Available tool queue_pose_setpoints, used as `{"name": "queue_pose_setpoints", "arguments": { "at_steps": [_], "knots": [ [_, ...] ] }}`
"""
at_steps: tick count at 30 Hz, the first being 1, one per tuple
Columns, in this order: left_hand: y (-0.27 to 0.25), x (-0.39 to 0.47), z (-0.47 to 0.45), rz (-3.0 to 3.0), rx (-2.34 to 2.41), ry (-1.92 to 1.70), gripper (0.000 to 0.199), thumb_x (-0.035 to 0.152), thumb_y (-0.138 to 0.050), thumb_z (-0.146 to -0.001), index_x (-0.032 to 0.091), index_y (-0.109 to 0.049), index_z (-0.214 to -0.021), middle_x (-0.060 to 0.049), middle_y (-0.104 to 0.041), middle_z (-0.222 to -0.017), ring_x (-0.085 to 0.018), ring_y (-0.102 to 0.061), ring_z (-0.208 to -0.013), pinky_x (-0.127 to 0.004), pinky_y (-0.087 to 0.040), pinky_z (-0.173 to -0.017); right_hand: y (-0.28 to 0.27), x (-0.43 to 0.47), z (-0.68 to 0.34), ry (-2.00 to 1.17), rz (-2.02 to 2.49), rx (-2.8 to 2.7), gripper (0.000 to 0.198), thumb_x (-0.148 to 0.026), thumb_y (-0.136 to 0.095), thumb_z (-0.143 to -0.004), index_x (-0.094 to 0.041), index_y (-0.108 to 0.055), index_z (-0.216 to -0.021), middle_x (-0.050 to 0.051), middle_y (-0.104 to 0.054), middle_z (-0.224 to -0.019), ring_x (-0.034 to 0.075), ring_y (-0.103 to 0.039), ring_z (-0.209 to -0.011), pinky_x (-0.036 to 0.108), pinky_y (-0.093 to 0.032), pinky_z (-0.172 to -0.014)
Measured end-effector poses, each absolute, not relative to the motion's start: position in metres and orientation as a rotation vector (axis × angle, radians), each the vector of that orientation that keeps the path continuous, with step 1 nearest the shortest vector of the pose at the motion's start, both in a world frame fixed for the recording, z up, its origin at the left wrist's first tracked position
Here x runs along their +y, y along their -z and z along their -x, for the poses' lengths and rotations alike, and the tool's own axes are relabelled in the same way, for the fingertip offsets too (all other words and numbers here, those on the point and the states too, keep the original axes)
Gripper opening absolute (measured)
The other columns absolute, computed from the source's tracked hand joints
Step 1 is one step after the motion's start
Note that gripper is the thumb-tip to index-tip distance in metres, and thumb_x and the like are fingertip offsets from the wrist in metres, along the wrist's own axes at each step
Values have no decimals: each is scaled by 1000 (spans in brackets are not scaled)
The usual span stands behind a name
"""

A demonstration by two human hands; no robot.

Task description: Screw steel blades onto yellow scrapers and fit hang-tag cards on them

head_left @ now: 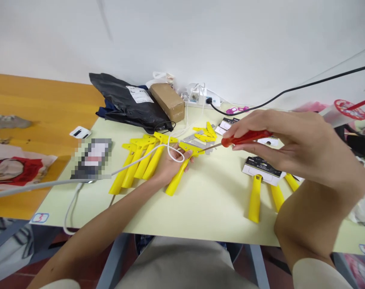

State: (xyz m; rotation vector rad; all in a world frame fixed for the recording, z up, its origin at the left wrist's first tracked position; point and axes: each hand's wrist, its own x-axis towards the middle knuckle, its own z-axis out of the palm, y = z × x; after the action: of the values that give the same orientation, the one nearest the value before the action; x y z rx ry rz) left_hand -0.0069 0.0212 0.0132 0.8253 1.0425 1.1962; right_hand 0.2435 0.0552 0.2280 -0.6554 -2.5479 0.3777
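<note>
My left hand [170,162] closes around one yellow scraper [182,168] near the middle of the table [212,200], pinning it flat. My right hand [293,140] grips the red screwdriver [245,138], wrist raised and forearm upright, its tip meeting the scraper's head. Judged by position, a pile of yellow handles [137,162] lies toward the left edge; carded scrapers [260,176] lie toward the right; loose blade clamps [205,133] lie behind, so fastening seems midway.
</note>
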Motion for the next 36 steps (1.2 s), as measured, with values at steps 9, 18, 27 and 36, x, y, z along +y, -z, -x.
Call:
{"name": "queue_pose_setpoints", "arguments": {
  "at_steps": [9,18,27,36],
  "knots": [
    [-9,22,7,-834,1040,-1211,54,52,-92,-84,19,-61,-113,0,-72,-78,-10,-57,-51,-23,-47,-43,-232,56,-248,-545,660,-2582,18,-22,-70,-104,-34,-74,-116,-2,-82,-116,24,-82,-106,37,-68,-82],
    [-12,19,8,-841,1072,-1196,55,53,-93,-82,20,-59,-111,1,-72,-78,-10,-56,-50,-23,-44,-44,-229,51,-249,-602,670,-2596,28,-18,-62,-103,-41,-66,-119,-4,-79,-124,28,-78,-115,46,-67,-97],
    [-12,20,8,-853,1056,-1192,49,50,-90,-86,21,-56,-107,2,-71,-77,-8,-55,-48,-22,-44,-43,-230,50,-249,-627,801,-2510,20,-28,-69,-103,-42,-66,-118,-6,-77,-122,25,-79,-117,41,-72,-96],
    [-5,21,7,-849,1031,-1225,47,46,-92,-85,22,-60,-110,0,-71,-85,-13,-66,-62,-23,-49,-44,-226,54,-252,-600,782,-2467,23,-28,-78,-100,-38,-70,-119,-2,-79,-116,25,-81,-110,40,-73,-92]
  ]
}}
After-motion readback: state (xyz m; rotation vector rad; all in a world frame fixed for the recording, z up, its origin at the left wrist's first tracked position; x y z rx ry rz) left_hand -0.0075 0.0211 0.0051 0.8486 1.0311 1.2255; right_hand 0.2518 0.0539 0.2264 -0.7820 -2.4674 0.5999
